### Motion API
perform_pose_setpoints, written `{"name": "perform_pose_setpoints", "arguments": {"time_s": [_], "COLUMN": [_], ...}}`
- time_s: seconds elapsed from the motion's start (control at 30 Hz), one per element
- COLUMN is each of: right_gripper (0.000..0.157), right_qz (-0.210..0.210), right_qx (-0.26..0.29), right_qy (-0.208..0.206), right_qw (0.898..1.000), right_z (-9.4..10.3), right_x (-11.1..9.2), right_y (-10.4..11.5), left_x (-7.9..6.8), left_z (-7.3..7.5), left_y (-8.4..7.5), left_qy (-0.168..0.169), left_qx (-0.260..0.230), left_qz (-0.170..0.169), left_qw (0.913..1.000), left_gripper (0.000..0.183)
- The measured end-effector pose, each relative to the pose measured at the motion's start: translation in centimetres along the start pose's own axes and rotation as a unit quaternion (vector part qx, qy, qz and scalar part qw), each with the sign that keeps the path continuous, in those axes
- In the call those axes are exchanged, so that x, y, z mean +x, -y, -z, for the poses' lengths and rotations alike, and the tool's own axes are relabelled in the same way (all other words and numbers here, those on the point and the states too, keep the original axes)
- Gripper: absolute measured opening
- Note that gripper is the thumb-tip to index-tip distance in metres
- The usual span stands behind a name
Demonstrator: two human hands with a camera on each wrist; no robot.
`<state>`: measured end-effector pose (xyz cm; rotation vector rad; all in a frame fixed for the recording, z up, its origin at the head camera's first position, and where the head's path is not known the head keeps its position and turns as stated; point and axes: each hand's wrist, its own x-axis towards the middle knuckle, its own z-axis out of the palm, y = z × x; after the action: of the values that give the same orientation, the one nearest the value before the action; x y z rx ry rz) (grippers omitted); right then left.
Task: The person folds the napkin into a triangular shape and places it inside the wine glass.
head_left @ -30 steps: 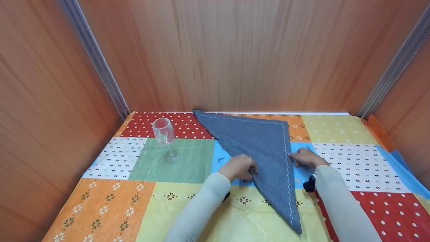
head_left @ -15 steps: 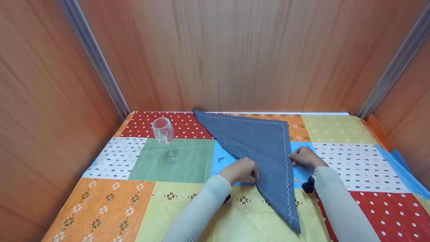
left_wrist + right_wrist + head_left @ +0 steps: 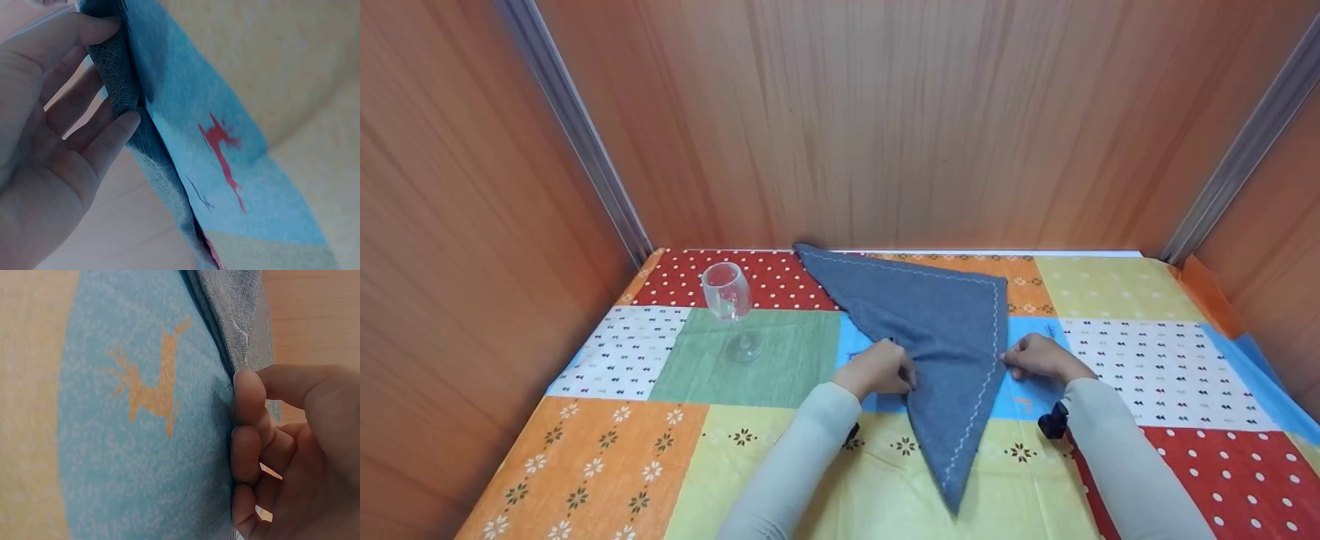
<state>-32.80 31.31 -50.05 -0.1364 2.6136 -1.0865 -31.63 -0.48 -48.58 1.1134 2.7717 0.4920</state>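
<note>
A grey-blue cloth napkin (image 3: 952, 322), folded into a triangle with white zigzag stitching near its edges, lies on the patchwork tablecloth. My left hand (image 3: 877, 369) pinches its long left edge; in the left wrist view the thumb and fingers of that left hand (image 3: 50, 112) are on the napkin's edge (image 3: 121, 73). On the opposite side, my right hand (image 3: 1041, 357) pinches the stitched edge between thumb and fingers, as the right wrist view shows of the right hand (image 3: 304, 439) and napkin (image 3: 236, 309). Creases run across the cloth between both hands. Its near corner points toward me.
A clear stemmed glass (image 3: 727, 292) stands upright left of the napkin. Wood-grain panels (image 3: 885, 127) enclose the table at the back and both sides. The patchwork tablecloth (image 3: 585, 450) covers the tabletop.
My left hand has shifted left and slightly away from me with the napkin's edge. The near corner has swung left, and creases have formed between the hands. My right hand has barely moved.
</note>
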Motion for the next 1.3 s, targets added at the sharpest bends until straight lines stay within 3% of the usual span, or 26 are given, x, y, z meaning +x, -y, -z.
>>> {"name": "perform_pose_setpoints", "arguments": {"time_s": [0.57,0.8,1.13,1.3], "right_gripper": [0.035,0.033,0.034,0.029], "right_qz": [-0.021,-0.027,-0.006,0.002], "right_qx": [0.002,-0.002,-0.034,-0.021], "right_qy": [0.024,0.029,0.033,0.048], "right_qw": [1.000,0.999,0.999,0.999], "right_z": [-1.6,-2.1,-3.8,-4.9], "right_x": [-0.9,-1.2,-1.8,-2.3], "right_y": [1.8,2.3,3.8,4.9], "left_x": [-0.4,-0.4,0.0,0.4], "left_z": [1.2,1.6,2.6,2.9], "left_y": [2.6,3.1,4.1,4.4], "left_qy": [-0.024,-0.019,-0.020,-0.013], "left_qx": [0.014,0.014,0.093,0.118], "left_qz": [0.042,0.056,0.049,0.076], "left_qw": [0.9987,0.9982,0.9943,0.9900], "left_gripper": [0.010,0.009,0.014,0.013]}}
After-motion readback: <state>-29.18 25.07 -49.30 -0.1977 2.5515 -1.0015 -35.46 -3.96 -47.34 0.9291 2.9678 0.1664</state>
